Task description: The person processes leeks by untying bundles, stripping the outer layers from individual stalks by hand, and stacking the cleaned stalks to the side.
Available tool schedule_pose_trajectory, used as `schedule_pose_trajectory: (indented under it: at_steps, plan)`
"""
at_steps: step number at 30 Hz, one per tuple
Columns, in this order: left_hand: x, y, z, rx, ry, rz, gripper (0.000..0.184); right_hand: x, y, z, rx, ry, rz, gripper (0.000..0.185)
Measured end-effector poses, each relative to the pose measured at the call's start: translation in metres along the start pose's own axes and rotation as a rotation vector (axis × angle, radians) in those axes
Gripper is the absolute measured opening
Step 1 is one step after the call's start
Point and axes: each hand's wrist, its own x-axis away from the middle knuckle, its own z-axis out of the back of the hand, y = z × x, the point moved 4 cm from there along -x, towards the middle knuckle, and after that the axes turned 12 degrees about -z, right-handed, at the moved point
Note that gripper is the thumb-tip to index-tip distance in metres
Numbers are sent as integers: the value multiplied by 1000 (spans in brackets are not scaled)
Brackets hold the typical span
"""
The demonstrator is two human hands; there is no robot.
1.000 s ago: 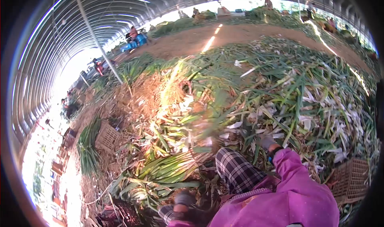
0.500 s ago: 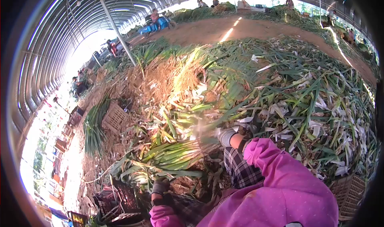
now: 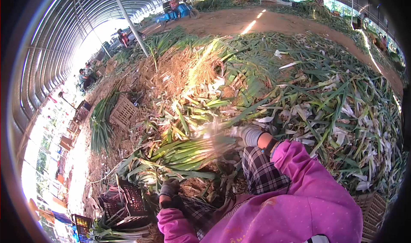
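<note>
So the right hand (image 3: 250, 135) is near the blurry pale end of the leek bundle (image 3: 188, 154) on the leafy heap (image 3: 338, 110), left hand (image 3: 170, 187) by the plaid trousers (image 3: 262, 172), can't tell if either grip's closed.

- Over there, bare brown ground (image 3: 227, 23), striped with sunlight
- On it, a broad heap of leaves (image 3: 329, 110)
- Left of that, dry straw-coloured roots (image 3: 203, 73)
- Nearer me, a bundle of green stalks (image 3: 184, 155)
- Farther left, a tilted tan crate (image 3: 124, 112)
</note>
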Motion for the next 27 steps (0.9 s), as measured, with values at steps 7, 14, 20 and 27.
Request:
schedule_pose_trajectory:
  at_steps: [7,14,20,27]
  plan:
    - [-13,-8,-3,60,-43,-21,17,-23,-14,15,-1940,-243,300,24]
    - [-33,-42,12,-123,-127,-260,20,-43,48,-82,-2245,-119,-500,26]
    - [3,-15,17,281,-22,14,12,-50,70,-86,-2206,-89,-540,24]
    - [-5,-23,19,243,-44,36,22,-54,81,-83,-2174,28,-547,25]
